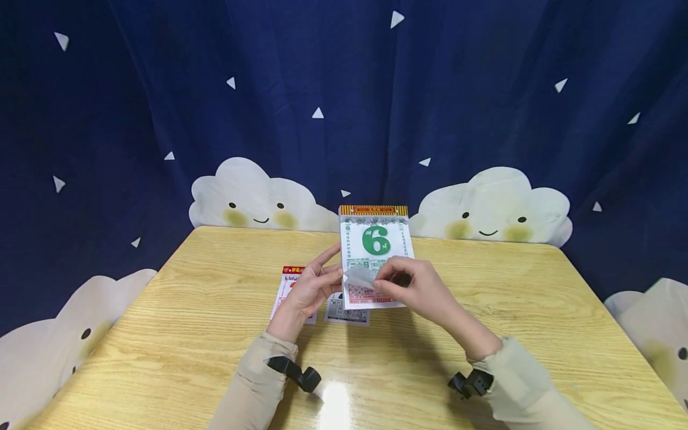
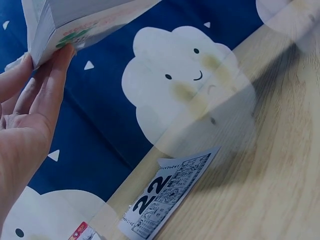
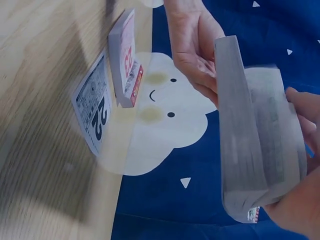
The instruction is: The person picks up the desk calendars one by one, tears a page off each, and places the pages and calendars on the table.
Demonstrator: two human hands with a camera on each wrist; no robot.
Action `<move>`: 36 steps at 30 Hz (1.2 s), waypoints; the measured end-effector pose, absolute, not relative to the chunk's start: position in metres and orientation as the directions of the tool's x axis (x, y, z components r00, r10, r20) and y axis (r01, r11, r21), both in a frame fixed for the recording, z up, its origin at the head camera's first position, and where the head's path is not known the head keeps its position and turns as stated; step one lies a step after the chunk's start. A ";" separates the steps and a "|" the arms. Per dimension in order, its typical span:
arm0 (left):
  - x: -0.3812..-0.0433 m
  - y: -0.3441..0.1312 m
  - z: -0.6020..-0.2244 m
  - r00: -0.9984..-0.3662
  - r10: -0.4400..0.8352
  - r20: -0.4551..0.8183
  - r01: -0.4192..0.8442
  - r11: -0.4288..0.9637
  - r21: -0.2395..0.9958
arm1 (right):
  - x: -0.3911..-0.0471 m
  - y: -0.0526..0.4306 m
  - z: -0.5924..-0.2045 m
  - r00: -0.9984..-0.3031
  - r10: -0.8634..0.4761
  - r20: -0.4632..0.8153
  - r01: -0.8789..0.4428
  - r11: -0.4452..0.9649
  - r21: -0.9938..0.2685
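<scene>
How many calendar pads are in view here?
2: the first pad in the left hand, and a second pad lying on the table, partly hidden in the head view.

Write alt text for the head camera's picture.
A left hand holds up a tear-off calendar showing a green 6; the right hand pinches its lifted page. Another calendar and a loose sheet lie on the wooden table, before a navy curtain.

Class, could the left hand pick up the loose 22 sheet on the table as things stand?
Probably not: the left hand is busy holding the calendar pad. Nothing lies on the loose sheet, though, so emptying that hand would likely free the way.
</scene>
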State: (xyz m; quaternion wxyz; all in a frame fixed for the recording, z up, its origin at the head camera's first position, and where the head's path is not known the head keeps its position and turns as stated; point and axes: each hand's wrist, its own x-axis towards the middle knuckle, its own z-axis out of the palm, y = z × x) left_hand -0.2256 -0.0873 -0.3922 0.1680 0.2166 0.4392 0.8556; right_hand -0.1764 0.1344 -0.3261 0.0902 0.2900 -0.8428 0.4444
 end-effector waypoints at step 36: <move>-0.226 -0.077 -0.393 -0.960 0.244 0.139 0.002 -0.488 0.873 | -0.209 0.155 -0.278 -0.796 -0.088 0.599 -0.562 0.476 -0.677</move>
